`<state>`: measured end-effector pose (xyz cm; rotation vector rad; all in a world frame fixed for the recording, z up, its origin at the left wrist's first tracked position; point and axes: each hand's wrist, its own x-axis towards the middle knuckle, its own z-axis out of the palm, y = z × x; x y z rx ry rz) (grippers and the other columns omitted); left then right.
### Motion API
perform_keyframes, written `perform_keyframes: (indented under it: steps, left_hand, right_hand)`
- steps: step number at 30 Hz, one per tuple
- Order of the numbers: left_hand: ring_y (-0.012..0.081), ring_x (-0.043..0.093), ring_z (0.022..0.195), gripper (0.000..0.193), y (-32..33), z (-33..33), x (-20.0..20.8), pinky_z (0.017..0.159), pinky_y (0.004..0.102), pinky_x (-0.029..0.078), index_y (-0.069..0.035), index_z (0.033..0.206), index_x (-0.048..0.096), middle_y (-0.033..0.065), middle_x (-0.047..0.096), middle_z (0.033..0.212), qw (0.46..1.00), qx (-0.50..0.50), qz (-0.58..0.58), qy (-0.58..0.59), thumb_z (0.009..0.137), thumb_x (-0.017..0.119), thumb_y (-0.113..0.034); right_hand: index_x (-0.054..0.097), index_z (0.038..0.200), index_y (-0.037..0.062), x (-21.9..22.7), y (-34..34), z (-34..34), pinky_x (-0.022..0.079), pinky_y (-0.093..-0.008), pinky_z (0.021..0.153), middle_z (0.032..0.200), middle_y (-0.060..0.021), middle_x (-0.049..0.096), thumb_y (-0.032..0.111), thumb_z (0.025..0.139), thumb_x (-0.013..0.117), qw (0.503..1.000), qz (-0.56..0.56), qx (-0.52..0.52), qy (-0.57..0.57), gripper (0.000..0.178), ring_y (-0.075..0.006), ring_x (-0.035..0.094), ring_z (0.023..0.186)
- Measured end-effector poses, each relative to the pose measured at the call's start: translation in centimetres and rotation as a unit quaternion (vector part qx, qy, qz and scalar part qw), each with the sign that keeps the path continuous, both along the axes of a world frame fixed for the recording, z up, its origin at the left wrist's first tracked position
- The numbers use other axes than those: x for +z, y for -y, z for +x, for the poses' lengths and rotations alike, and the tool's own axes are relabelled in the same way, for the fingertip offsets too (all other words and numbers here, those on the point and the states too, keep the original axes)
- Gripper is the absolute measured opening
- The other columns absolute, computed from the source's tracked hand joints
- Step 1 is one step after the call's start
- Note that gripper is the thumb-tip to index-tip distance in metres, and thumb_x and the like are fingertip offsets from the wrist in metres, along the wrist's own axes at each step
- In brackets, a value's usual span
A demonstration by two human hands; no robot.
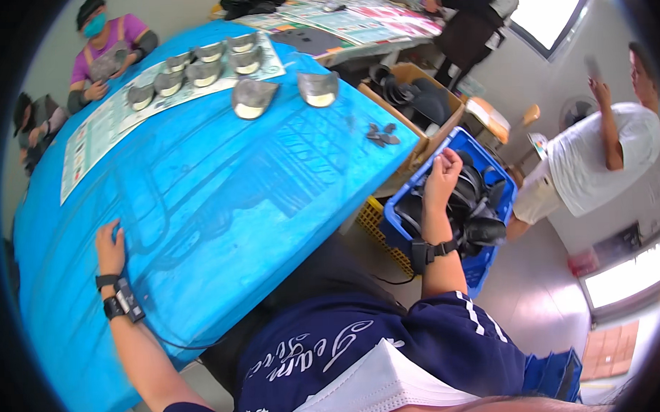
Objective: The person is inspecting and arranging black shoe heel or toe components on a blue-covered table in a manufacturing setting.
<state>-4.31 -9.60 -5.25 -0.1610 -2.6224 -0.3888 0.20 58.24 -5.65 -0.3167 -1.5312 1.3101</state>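
Observation:
My left hand (110,248) is at the left part of the blue-covered table (201,268). Its fingers are slightly bent, with the thumb apart and nothing seen between them. Over the blue plastic crate (391,220) on my right is my right hand (443,179), its fingers bent together; whether they hold anything is hidden. Dark, curved pieces (485,231) fill the crate beneath that hand. Two grey cap-like pieces with pale fronts, one left (254,98) and one right (318,89), stand on the table's far side, away from both hands.
Several similar pieces (205,74) stand on a printed sheet (96,157). Small dark scraps (383,134) lie near the table's right corner. A cardboard box (447,122) of black parts and a yellow crate (378,226) adjoin the blue crate. Other people (597,160) are around the room.

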Motion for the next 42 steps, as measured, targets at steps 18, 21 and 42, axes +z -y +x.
perform_keyframes:
  steps: [18,21,42]
  left_hand:
    - [0.0320,0.050,0.096,0.025,-3.9,1.8,2.1,0.085,0.0375,0.041,-0.005,0.102,0.059,0.0157,0.053,0.100,0.997,0.043,0.030,0.049,0.078,0.057,-0.012]
    - [0.0323,0.051,0.096,0.025,-4.1,2.0,2.0,0.084,0.0373,0.042,-0.003,0.102,0.058,0.0160,0.054,0.099,0.998,0.019,0.047,0.037,0.078,0.056,-0.011]
    - [0.0188,0.059,0.069,0.032,-15.0,-28.7,0.9,0.063,0.0298,0.047,0.002,0.100,0.058,0.0102,0.062,0.083,0.953,-0.089,0.235,0.172,0.080,0.057,-0.023]
  right_hand:
    - [0.060,0.088,0.0029,10.3,27.2,-17.4,0.044,-0.0294,0.069,0.081,-0.0108,0.061,0.019,0.078,0.057,0.796,0.325,0.478,0.177,0.019,-0.0203,0.058,0.078]
    - [0.060,0.087,0.0032,6.9,28.5,-18.1,0.044,-0.0290,0.069,0.081,-0.0104,0.062,0.019,0.078,0.057,0.779,0.332,0.504,0.167,0.019,-0.0187,0.058,0.077]
    - [0.057,0.101,0.0079,4.3,29.5,-13.5,0.042,-0.0467,0.074,0.107,-0.0119,0.050,0.026,0.076,0.055,0.606,0.606,0.454,0.243,0.031,-0.0309,0.048,0.097]
